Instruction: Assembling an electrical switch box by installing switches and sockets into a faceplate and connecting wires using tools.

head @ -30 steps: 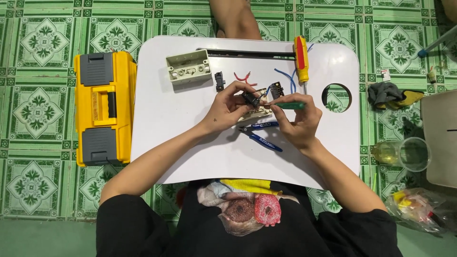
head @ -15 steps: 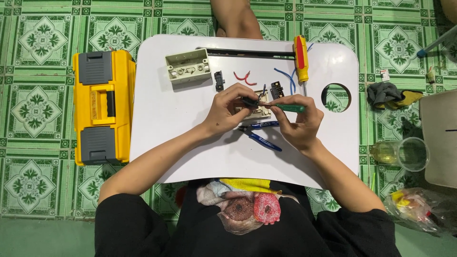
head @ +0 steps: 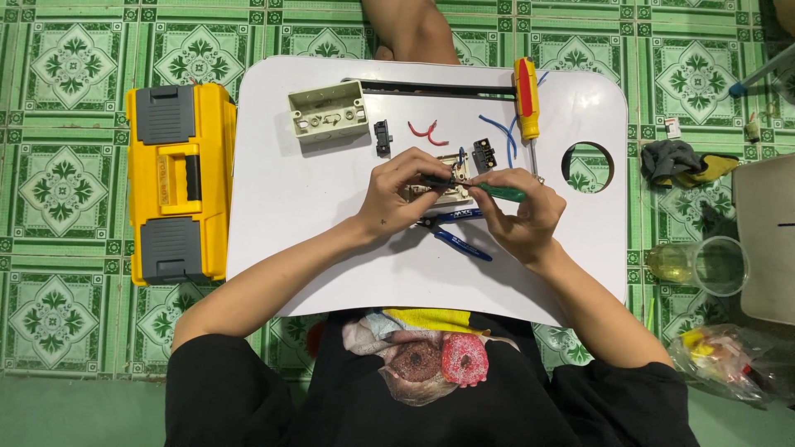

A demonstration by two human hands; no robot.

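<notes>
I look down on a white lap table (head: 331, 248) filling the middle of the frame, set on a green patterned tile floor (head: 66, 190). At the left edge stands a yellow toolbox (head: 178, 178), shut, just beside the table. In the upper middle lies a cream junction box (head: 328, 111), open side up, well apart from the work, I judge so it stays out of the way. A red-and-yellow screwdriver (head: 527, 95) lies in the upper right, near 2 loose blue wires (head: 499, 132); a short red wire (head: 426, 130) and 2 small black parts (head: 382, 136) sit between the box and the hands.

At the centre, my left hand (head: 397, 194) is clenched on a cream switch plate (head: 439, 189), pinning it against the table, probably to steady it. My right hand (head: 522, 219) grasps a green-handled screwdriver (head: 501, 192), its tip laid almost flat toward the plate. Blue-handled pliers (head: 460, 236) lie just below the hands, within reach.

The fingers hide most of the plate, so I cannot tell what the tip touches. A bare limb (head: 410, 29) is cut off at the top. At right, a clear plastic cup (head: 716, 265), a dark rag (head: 675, 157) and a crumpled bag (head: 720, 356) are hard to make out.
</notes>
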